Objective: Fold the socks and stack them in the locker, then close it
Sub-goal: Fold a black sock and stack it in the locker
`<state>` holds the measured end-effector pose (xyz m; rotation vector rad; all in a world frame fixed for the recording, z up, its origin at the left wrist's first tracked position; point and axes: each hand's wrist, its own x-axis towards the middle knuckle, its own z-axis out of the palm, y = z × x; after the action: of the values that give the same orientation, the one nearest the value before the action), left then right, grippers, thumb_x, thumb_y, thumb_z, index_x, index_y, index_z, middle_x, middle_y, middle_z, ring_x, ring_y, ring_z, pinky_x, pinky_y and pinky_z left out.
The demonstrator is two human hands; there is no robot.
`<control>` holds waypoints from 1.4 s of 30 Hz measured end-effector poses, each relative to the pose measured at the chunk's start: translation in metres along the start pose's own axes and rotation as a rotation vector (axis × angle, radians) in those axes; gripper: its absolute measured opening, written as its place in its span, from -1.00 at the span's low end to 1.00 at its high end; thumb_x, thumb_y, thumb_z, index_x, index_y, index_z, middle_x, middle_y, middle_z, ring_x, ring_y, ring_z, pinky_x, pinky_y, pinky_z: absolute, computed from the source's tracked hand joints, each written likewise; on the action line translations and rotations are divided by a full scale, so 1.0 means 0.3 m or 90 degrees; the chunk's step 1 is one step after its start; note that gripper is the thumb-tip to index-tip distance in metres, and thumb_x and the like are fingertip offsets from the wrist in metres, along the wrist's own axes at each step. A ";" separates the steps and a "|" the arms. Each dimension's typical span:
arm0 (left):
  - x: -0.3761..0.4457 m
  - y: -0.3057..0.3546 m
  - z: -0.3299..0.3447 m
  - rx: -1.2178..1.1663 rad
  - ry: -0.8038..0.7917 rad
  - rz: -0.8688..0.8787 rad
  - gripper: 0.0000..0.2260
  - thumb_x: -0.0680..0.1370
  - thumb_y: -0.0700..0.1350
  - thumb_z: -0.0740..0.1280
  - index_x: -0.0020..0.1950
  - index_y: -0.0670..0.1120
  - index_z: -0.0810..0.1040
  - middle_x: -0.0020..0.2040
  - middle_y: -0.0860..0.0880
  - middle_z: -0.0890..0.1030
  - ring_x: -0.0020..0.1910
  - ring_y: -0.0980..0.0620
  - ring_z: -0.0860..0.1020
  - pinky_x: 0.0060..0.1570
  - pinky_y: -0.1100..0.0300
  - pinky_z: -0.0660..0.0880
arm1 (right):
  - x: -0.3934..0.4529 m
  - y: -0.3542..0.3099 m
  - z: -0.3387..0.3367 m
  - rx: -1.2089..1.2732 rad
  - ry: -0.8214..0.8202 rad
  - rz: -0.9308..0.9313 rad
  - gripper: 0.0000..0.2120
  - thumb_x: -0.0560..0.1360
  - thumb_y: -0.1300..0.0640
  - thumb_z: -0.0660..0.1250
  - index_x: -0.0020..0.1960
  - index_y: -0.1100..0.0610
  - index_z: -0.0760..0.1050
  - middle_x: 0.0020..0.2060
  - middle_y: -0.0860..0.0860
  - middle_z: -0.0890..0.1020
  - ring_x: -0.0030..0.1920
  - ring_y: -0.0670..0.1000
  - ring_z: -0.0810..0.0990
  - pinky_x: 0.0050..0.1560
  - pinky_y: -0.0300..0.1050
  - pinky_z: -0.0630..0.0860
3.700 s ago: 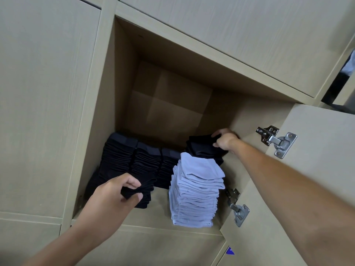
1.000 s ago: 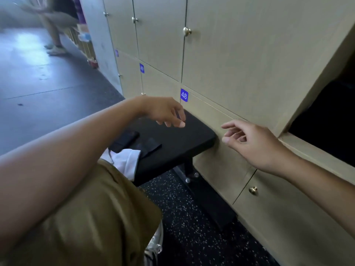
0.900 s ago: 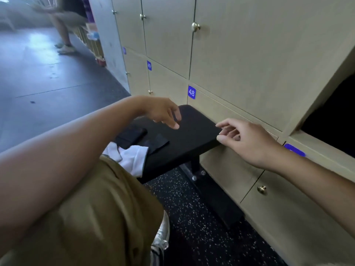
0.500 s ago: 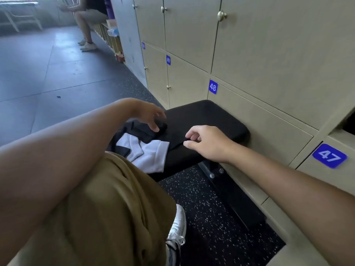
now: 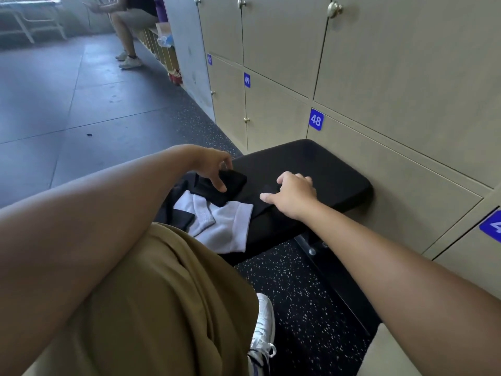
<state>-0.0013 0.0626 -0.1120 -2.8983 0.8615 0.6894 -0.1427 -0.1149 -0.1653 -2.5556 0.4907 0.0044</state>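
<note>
On the black padded bench (image 5: 333,169) lies a small heap of socks. Pale lavender socks (image 5: 217,226) are at its near end, with black ones around them. My left hand (image 5: 211,166) reaches down onto a folded black sock (image 5: 233,185), thumb on top and fingers at its far edge, pinching it. My right hand (image 5: 294,194) rests knuckles-up on the bench with curled fingers, at the end of a flat black sock (image 5: 257,203) that hardly shows against the cushion. Its fingertips are hidden. The open locker is out of view.
A wall of beige lockers (image 5: 379,77) with closed doors, numbered 48 (image 5: 315,119) and 49, runs along the right. My knee in tan shorts (image 5: 162,294) and a white shoe (image 5: 263,321) fill the foreground. Another person (image 5: 130,25) sits far back on the dark floor.
I have turned from the open locker to the bench. Both hands have dropped onto the socks, the left onto the folded black one and the right further along the cushion.
</note>
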 end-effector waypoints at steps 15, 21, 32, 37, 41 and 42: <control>-0.025 0.019 -0.030 -0.074 0.034 0.057 -0.57 0.37 -0.10 0.64 0.09 0.03 0.47 0.01 0.05 0.57 -0.01 -0.03 0.55 -0.10 0.07 0.49 | 0.064 0.086 -0.079 0.255 -0.003 0.052 -0.62 0.46 -0.02 0.53 0.17 0.09 0.51 0.14 0.08 0.63 0.14 0.11 0.63 0.24 0.08 0.56; -0.075 0.053 -0.077 -0.202 0.135 0.111 -0.72 0.41 -0.13 0.60 0.02 -0.04 0.57 -0.09 0.02 0.64 -0.10 0.02 0.60 -0.20 0.17 0.46 | 0.029 0.143 -0.175 0.372 0.056 0.085 -0.51 0.55 0.09 0.46 0.39 0.19 0.41 -0.12 -0.10 0.46 -0.16 0.00 0.63 0.18 0.14 0.62; -0.171 0.182 -0.112 -0.440 0.197 0.175 -0.82 0.49 -0.13 0.55 0.01 -0.02 0.60 -0.05 -0.03 0.68 -0.05 0.01 0.65 -0.14 0.21 0.54 | -0.052 0.277 -0.379 0.448 0.251 0.104 -0.75 0.32 0.10 0.60 -0.14 0.02 0.54 -0.07 0.08 0.71 -0.02 0.13 0.72 0.11 0.19 0.64; -0.167 0.279 -0.089 -0.570 0.148 0.180 -0.69 0.46 -0.15 0.56 0.14 -0.19 0.58 0.05 -0.19 0.69 0.04 -0.15 0.68 0.05 -0.01 0.65 | -0.128 0.314 -0.475 0.482 0.288 0.060 -0.82 0.43 0.25 0.55 -0.13 0.10 0.55 -0.05 0.15 0.72 0.03 0.16 0.72 0.09 0.11 0.67; -0.179 0.379 -0.083 -0.615 0.107 0.212 -0.74 0.49 -0.21 0.53 0.10 -0.16 0.53 0.00 -0.21 0.69 -0.09 -0.10 0.70 -0.07 0.06 0.68 | -0.216 0.353 -0.549 0.470 0.275 0.032 -0.87 0.49 0.27 0.50 -0.01 0.21 0.57 -0.06 0.13 0.73 -0.06 0.06 0.72 -0.09 -0.14 0.66; -0.187 0.408 -0.084 -0.623 0.098 0.221 -0.74 0.50 -0.23 0.52 0.11 -0.14 0.52 -0.05 -0.19 0.69 -0.18 -0.04 0.70 -0.21 0.14 0.66 | -0.239 0.367 -0.563 0.450 0.268 0.035 -0.87 0.51 0.26 0.49 0.02 0.22 0.58 -0.06 0.11 0.73 -0.09 0.03 0.72 -0.10 -0.17 0.65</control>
<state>-0.0975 -0.0164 -0.0548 -3.7072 1.3760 1.2058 -0.2635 -0.2628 -0.0687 -1.8402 0.5883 -0.5908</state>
